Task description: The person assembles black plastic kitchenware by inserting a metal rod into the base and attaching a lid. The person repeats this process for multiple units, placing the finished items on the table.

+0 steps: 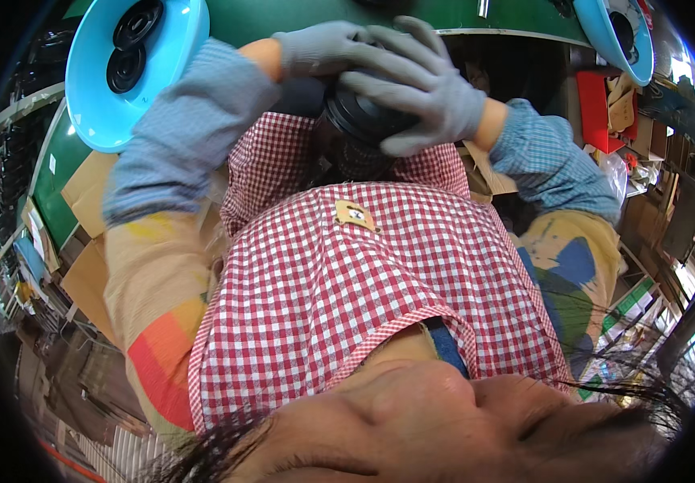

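Observation:
A black round part with a ringed rim sits above my lap, on top of a dark ribbed piece. My right hand, in a grey glove, lies across it. Its fingers reach over the top and its thumb grips the near side. From the left, my left hand, also gloved in grey, reaches to the far side of the part. The left fingers bend in beside the right fingers, which partly cover them. What the left fingertips hold is hidden.
At the left, a light-blue bowl holds black ring-shaped parts. Another blue bowl with dark parts stands at the far right. A green table spans the back. Right of me are a red box and cardboard; more cardboard stands left.

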`<state>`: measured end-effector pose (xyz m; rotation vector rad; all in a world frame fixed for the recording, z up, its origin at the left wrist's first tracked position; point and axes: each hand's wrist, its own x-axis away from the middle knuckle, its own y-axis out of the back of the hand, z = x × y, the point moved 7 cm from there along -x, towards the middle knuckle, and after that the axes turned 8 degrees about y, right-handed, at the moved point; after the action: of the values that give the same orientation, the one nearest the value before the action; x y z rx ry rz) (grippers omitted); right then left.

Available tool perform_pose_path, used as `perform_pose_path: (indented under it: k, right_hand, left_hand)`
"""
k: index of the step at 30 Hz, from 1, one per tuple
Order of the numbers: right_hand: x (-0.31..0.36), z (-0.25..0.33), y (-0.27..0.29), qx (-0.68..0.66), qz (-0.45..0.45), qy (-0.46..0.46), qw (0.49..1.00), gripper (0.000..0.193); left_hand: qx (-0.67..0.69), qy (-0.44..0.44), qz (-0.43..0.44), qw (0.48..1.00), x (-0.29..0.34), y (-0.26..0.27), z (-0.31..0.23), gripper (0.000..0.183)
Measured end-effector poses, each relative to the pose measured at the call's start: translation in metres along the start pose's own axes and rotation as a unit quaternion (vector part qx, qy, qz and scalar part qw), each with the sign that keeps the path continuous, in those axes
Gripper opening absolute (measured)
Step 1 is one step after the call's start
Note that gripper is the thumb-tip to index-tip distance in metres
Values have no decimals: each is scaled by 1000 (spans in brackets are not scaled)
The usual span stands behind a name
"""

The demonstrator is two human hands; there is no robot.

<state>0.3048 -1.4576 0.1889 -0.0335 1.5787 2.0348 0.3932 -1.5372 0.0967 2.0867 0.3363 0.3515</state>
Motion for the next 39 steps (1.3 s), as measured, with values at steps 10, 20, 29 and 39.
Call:
perform_pose_path:
  k: [10,20,29,39]
  right_hand:
    - [-45,1,-13,-90,-15,58,994,74]
    - [-103,37,-29,-93,-90,56,990,59]
    - [83,-67,17,-66,-249,-330,908,62]
    - [77,8,-32,-324,-324,-299,837,61]
  left_hand:
    - [-77,23,-36,996,-46,16,-24,31]
    - [16,59,96,993,-87,-30,-30,43]
    - [90,-7,36,995,56,39,-70,85]
    - [649,228,-302,660,204,4,26,45]
